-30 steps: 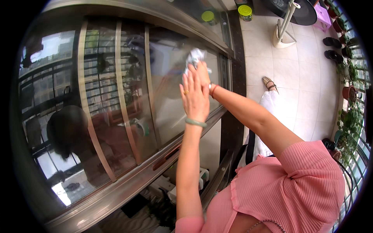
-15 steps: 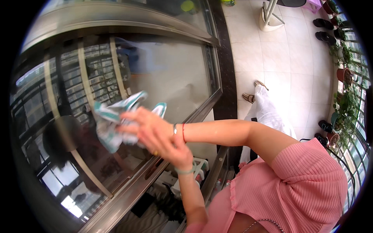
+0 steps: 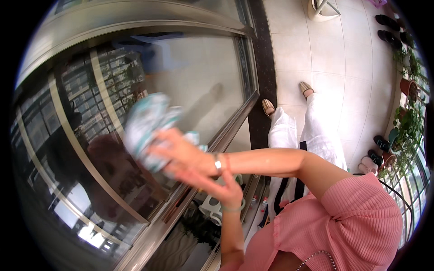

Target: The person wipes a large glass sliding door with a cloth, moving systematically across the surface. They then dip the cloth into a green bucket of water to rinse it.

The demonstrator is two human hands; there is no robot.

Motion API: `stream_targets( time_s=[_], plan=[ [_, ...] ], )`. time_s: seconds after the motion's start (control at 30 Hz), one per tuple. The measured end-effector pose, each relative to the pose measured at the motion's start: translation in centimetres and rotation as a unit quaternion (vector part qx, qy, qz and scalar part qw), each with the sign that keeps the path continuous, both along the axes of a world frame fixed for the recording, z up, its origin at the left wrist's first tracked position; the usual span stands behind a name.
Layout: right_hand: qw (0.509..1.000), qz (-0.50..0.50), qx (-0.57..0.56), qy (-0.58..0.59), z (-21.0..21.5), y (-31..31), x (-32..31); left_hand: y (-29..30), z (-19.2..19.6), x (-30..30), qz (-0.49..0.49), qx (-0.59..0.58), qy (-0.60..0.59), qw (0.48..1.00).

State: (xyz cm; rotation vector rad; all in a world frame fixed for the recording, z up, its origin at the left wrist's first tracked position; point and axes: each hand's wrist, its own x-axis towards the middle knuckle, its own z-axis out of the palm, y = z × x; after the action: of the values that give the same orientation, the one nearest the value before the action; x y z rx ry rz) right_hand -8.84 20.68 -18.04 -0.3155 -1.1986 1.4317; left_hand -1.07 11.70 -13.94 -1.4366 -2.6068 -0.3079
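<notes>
A white cloth with teal stripes, blurred by motion, is bunched against the dark, reflecting glass pane. My right hand is closed on it, reaching in from the right with a silver band and a thin red bracelet at the wrist. Just below, my left hand lies along the right hand and wrist. Its fingers are stretched toward the cloth's lower edge, and its thumb points up beside the right wrist. A pale green bangle circles the left wrist. Blur hides the fingertips of both hands.
A metal window frame borders the glass, with a dark stone edge beside it. White plastic items sit below the frame. Pale floor tiles carry a bin and dark slippers. Potted plants line the right railing.
The cloth and right hand have shifted along the glass, the hand moving right and slightly down. My left hand has slid right and down, still beside the right wrist. My feet have moved.
</notes>
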Motion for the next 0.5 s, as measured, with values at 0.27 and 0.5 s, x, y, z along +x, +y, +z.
stream_targets(
  time_s=[0.27,0.5],
  plan=[
    [0.985,-0.132,0.017,-0.113,-0.7,6.5,-4.2,6.5,-2.6,-5.4,-0.029,0.096,-0.039,0.994],
    [0.875,-0.068,-0.382,-0.289,-29.7,-4.2,-2.3,2.7,-18.9,-4.7,-0.064,-0.171,-0.239,0.954]
  ],
)
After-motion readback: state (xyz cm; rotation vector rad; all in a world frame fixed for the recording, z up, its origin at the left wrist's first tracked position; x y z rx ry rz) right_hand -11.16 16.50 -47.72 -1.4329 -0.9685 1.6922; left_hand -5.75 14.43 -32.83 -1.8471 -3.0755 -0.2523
